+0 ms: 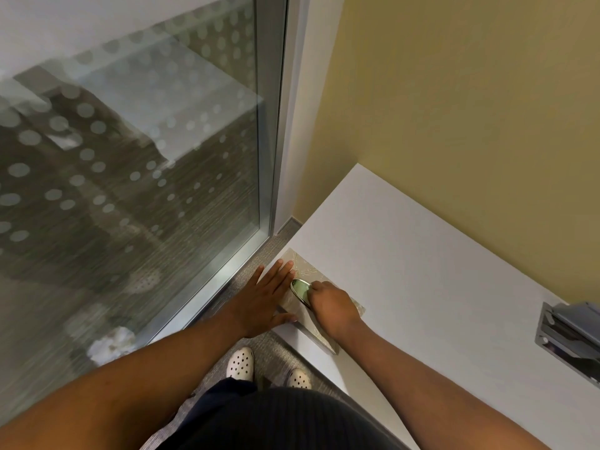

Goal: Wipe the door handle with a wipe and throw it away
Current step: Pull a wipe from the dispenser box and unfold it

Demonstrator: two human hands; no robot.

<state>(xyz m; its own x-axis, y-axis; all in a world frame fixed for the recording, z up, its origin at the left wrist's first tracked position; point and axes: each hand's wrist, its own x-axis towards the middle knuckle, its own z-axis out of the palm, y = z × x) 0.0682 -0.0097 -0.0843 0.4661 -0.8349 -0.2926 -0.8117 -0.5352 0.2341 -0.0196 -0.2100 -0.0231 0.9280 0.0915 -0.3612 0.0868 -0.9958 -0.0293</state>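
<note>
The white door (406, 254) stands edge-on in front of me. Its metal handle plate (311, 271) shows wet-looking streaks. A shiny lever handle (300, 289) sticks out from the plate. My right hand (331, 306) is closed around the lever from the right. My left hand (269, 297) lies flat with fingers spread against the door's edge and the near side of the plate. No wipe shows in either hand; anything under my right palm is hidden.
A glass panel (130, 157) with frosted dots fills the left, in a metal frame (276, 125). A crumpled white lump (112, 344) shows low in the glass. Grey metal hardware (571, 332) sits on the door at right. A yellow wall (470, 92) is behind. My shoes (240, 363) stand on carpet.
</note>
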